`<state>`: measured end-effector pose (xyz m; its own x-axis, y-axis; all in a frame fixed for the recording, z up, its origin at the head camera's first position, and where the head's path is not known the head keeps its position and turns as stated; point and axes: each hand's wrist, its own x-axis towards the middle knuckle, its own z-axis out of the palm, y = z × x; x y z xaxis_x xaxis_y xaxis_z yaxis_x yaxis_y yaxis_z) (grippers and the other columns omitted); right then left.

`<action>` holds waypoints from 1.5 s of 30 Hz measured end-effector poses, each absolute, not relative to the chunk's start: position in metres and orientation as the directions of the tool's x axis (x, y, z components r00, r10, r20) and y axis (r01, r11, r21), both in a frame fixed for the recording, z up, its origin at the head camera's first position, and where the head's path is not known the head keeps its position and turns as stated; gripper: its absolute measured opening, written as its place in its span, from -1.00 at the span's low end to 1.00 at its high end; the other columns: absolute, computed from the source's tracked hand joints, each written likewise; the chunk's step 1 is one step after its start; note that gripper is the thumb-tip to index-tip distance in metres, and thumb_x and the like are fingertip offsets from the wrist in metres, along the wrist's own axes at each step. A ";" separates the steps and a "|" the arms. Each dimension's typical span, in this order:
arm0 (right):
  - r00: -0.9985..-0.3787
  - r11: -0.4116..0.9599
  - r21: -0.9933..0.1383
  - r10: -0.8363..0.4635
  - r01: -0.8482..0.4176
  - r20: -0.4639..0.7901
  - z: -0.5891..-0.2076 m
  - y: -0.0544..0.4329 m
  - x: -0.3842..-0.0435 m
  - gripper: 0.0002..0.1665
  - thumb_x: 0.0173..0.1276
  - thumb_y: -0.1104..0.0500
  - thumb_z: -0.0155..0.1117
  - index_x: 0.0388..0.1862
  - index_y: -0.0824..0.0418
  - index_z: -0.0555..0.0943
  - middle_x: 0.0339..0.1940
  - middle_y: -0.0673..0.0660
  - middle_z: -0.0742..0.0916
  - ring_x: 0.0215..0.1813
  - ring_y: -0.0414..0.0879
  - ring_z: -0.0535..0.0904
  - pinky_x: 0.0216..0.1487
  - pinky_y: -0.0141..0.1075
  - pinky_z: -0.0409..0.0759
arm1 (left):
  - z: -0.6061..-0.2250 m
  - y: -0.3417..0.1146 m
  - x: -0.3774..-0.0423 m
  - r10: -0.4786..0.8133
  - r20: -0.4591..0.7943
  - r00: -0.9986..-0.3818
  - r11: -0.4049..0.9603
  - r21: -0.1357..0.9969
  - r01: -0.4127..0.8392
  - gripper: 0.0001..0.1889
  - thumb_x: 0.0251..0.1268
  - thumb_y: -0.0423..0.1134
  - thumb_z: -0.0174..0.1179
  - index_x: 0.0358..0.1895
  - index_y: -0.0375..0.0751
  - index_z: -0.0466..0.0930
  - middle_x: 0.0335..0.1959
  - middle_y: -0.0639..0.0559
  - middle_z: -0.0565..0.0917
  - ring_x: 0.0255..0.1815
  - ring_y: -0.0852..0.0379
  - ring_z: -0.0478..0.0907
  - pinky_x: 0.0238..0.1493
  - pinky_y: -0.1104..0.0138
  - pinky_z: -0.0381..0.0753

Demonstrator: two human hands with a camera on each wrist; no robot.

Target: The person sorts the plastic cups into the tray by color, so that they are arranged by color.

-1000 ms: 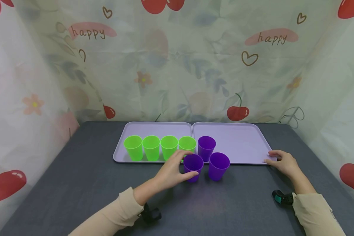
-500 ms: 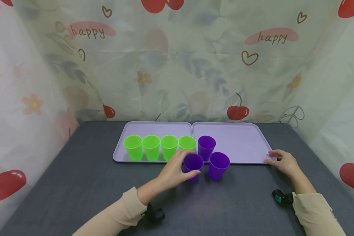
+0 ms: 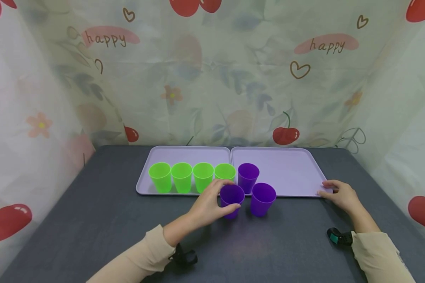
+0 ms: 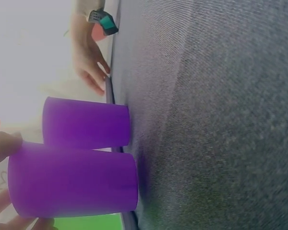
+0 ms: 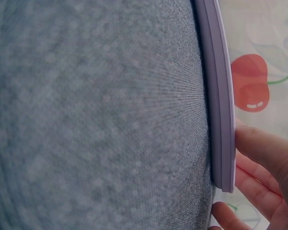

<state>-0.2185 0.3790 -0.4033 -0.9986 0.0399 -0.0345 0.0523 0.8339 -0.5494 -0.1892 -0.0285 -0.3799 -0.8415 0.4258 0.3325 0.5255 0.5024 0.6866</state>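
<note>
In the head view my left hand (image 3: pixel 207 203) grips a purple cup (image 3: pixel 231 195) near its rim, thumb on the near side and fingers behind. The left wrist view shows this held cup (image 4: pixel 77 182) overlapping a second purple cup (image 4: pixel 89 123). That second cup stands upright on the table just right of the held one. A third purple cup (image 3: pixel 248 177) stands behind, at the front left of the right tray (image 3: pixel 287 169). My right hand (image 3: pixel 342 196) holds that tray's front right corner, with the thumb (image 5: pixel 264 146) against the rim.
On the left lilac tray (image 3: pixel 191 153), green cups stand in a row: a first (image 3: pixel 160 179), a second (image 3: pixel 182 179), a third (image 3: pixel 203 177) and one more (image 3: pixel 225 172) partly behind my left hand. Dark cloth (image 3: pixel 109 220) covers the table. A patterned curtain (image 3: pixel 212 98) rises behind.
My left hand has shifted very slightly to the right around the purple cup. The cups, the trays and my right hand stay where they were.
</note>
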 end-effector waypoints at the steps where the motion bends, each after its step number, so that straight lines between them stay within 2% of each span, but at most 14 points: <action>1: -0.999 0.834 -0.549 0.041 0.054 -0.035 -0.403 0.379 -0.219 -0.32 0.28 -0.03 0.23 0.12 0.51 0.41 0.13 0.54 0.50 0.12 0.41 0.41 0.04 0.15 0.42 | -0.379 -0.029 -0.189 0.426 0.331 -0.842 0.503 0.686 0.525 -0.43 0.02 -0.10 0.37 0.13 -0.16 0.43 0.02 -0.04 0.55 0.03 0.08 0.49 0.02 0.23 0.55; 13: -0.998 0.838 -0.543 0.047 0.056 -0.030 -0.406 0.380 -0.220 -0.32 0.27 -0.03 0.24 0.11 0.51 0.41 0.12 0.54 0.50 0.12 0.42 0.41 0.03 0.15 0.42 | -0.367 -0.030 -0.185 0.429 0.361 -0.828 0.487 0.680 0.549 -0.43 0.01 -0.12 0.38 0.13 -0.16 0.44 0.02 -0.04 0.55 0.06 0.08 0.47 0.04 0.19 0.53; 33: -0.998 0.836 -0.545 0.056 0.070 -0.043 -0.405 0.380 -0.221 -0.31 0.27 -0.04 0.24 0.13 0.51 0.40 0.14 0.54 0.49 0.12 0.41 0.41 0.03 0.16 0.41 | -0.344 -0.033 -0.184 0.452 0.427 -0.783 0.450 0.648 0.614 -0.44 0.02 -0.12 0.38 0.12 -0.13 0.43 0.10 0.02 0.53 0.08 0.13 0.45 0.01 0.27 0.53; 45: -0.998 0.837 -0.545 0.051 0.059 -0.031 -0.405 0.380 -0.220 -0.31 0.27 -0.04 0.24 0.12 0.51 0.41 0.12 0.53 0.51 0.10 0.39 0.42 0.02 0.14 0.42 | -0.317 -0.029 -0.189 0.433 0.474 -0.767 0.423 0.644 0.637 -0.44 0.02 -0.13 0.38 0.13 -0.15 0.43 0.09 0.01 0.53 0.15 0.11 0.43 0.18 0.20 0.45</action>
<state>-0.2197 0.3796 -0.4048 -0.9982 0.0510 -0.0307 0.0595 0.8365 -0.5447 -0.1890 -0.0295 -0.3171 -0.7667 0.4335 0.4735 0.6371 0.4233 0.6441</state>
